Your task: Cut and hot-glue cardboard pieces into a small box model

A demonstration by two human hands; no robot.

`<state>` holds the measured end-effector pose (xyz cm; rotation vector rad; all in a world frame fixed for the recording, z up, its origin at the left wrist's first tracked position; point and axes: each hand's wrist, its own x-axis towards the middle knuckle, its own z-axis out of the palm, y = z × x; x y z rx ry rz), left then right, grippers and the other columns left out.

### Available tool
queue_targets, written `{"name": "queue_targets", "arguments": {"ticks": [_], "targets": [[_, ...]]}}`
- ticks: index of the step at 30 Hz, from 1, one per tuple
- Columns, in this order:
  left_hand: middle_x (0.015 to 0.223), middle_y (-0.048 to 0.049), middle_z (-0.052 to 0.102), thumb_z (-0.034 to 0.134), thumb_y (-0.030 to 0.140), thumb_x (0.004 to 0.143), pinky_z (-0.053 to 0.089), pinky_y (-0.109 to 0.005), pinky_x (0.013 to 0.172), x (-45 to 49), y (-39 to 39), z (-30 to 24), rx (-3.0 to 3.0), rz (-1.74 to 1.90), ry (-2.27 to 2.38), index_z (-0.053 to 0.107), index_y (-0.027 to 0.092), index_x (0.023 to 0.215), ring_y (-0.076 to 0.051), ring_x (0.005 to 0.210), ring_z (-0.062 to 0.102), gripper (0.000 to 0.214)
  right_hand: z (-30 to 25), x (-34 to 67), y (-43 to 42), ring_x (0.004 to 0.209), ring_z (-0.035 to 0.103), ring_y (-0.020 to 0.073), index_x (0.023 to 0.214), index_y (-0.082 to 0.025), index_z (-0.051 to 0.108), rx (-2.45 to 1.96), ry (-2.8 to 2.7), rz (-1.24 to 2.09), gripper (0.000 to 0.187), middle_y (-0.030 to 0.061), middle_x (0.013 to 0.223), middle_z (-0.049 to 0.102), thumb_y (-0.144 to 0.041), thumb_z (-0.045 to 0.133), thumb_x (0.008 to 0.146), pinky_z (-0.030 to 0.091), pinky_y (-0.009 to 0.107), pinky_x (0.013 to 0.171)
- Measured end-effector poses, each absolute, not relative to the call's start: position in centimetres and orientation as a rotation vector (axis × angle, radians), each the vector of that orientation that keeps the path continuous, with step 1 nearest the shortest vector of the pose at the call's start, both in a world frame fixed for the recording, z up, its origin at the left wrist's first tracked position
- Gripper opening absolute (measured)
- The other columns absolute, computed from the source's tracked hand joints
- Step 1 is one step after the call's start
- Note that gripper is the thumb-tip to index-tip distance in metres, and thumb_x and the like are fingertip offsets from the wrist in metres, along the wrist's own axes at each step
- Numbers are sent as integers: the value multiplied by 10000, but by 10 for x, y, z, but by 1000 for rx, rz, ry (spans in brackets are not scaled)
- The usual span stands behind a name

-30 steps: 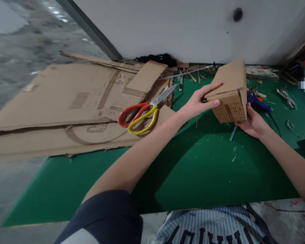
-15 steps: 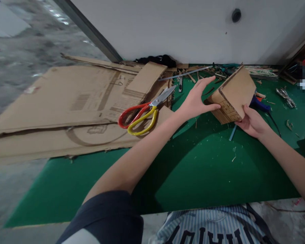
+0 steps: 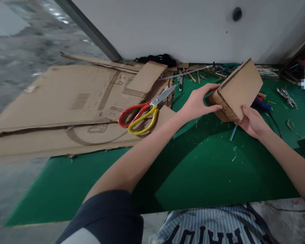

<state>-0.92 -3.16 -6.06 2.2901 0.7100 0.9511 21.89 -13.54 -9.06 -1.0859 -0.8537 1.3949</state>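
Note:
A small brown cardboard box (image 3: 240, 88) is held tilted above the green table (image 3: 213, 169). My left hand (image 3: 199, 101) grips its left side, thumb on the near printed face and fingers behind the upper edge. My right hand (image 3: 252, 122) pinches the lower right corner, its thumb on the plain panel and its other fingers underneath, partly hidden. Corrugated edges show along the panel's left side. Below the box lies a pale blue glue stick-like strip (image 3: 233, 133). Behind it, a blue tool with a cord (image 3: 261, 105), perhaps a glue gun, is partly covered.
Scissors with red and yellow handles (image 3: 148, 112) rest on flattened cardboard sheets (image 3: 91, 98) at the left. A utility knife (image 3: 181, 83), a long metal ruler-like strip (image 3: 188, 72) and cardboard scraps lie toward the white wall (image 3: 180, 30). A clear-and-metal object (image 3: 286, 97) sits at right.
My left fingers, raised and spread before, have closed onto the box's upper left edge. The box has turned slightly, its top shifting up and to the right. My right hand keeps its hold.

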Motion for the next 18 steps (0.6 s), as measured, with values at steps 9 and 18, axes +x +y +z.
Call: {"name": "queue_targets", "arguments": {"ticks": [9,18], "targets": [[1391,-123,657,763,500,794,524,-441,1086,-5,-31,-69,2211,975,684,573,197,1361,-315,1279,626,671,-90,216,-135,635,504,122,956,-254,662,-1059,-863,1399,410,-1,816,628,-601,796,782,422,272,498],[1524,-148,546,807,593,722,448,-493,1155,-23,-13,-54,2301,757,726,461,213,1475,-369,1410,515,911,-89,220,-133,568,432,117,859,-245,635,-1079,-826,1434,423,-31,663,520,-631,789,779,446,296,538]]}}
